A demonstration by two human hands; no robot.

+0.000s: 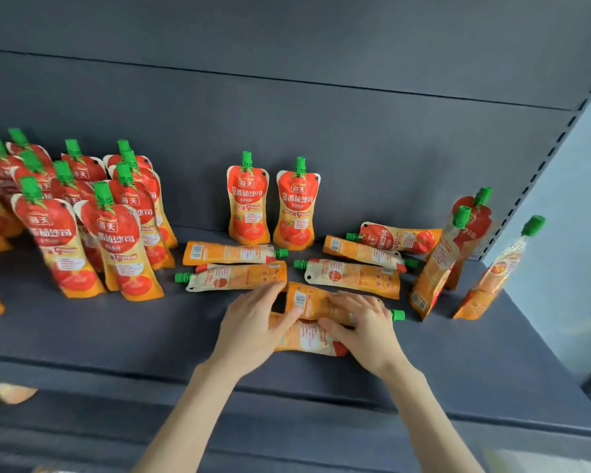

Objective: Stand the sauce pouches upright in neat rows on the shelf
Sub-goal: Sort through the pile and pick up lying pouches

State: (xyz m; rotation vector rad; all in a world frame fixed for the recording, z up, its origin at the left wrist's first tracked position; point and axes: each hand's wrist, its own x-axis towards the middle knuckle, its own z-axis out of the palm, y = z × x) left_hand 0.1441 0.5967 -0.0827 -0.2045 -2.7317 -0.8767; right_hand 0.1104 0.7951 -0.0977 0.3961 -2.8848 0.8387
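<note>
- While both hands rest on two flat pouches near the front of the dark shelf [116, 339], many more pouches wait around them.
- The left hand [253, 322] lies open, fingers spread over the end of the top pouch [316, 303] with the barcode.
- The right hand [359, 322] curls loosely over the same pouch, near its green cap [397, 314]; I cannot tell if it grips.
- The lower pouch [307, 339] lies under both hands.
- On the left, a big group of pouches [82, 216] stands up in rows.
- Two pouches [273, 206] stand side by side at the back.
- Five more pouches [321, 264] lie flat behind the hands.
- Three pouches [458, 247] stand crooked on the right.
</note>
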